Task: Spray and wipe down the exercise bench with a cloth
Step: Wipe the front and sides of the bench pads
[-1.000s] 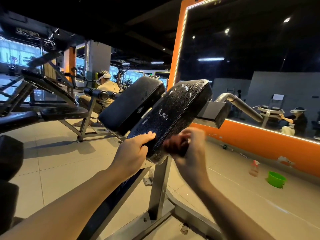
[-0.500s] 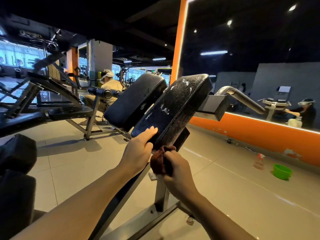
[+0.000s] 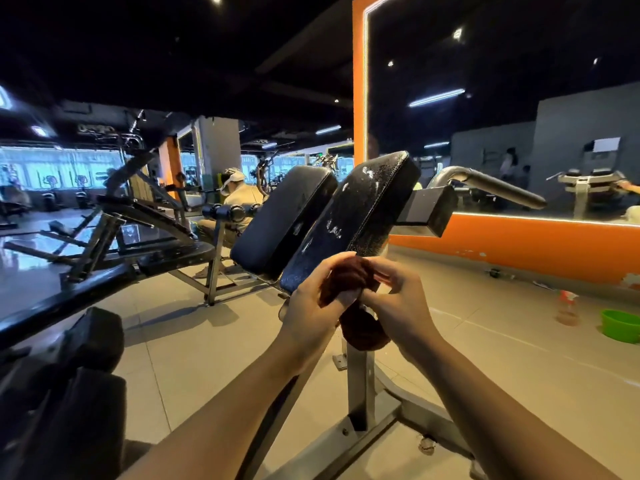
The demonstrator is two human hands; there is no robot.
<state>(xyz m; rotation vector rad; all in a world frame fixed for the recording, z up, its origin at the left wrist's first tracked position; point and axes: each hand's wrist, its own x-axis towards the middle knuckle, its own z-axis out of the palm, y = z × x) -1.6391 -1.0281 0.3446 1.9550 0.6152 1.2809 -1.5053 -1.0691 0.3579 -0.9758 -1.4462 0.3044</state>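
Observation:
The exercise bench has two tilted black pads; the right pad (image 3: 360, 216) is wet with white foam spots, the left pad (image 3: 280, 220) is beside it. A dark red-brown cloth (image 3: 360, 327) hangs bunched just below the right pad's near end. My left hand (image 3: 311, 303) grips the cloth's upper part with curled fingers. My right hand (image 3: 394, 299) pinches the cloth from the right side. Both hands are off the pad. A spray bottle (image 3: 566, 306) stands on the floor at the right.
The bench's grey steel post and base (image 3: 360, 389) stand under my hands. A green bowl (image 3: 620, 325) sits by the orange mirror wall (image 3: 519, 247). Another bench (image 3: 166, 251) and a seated person (image 3: 239, 202) are at the left. Dark padded equipment (image 3: 69, 393) is near left.
My left hand left the pad's lower edge and took hold of the cloth. My right hand came up with the cloth, and both hands now hold it together below the pad.

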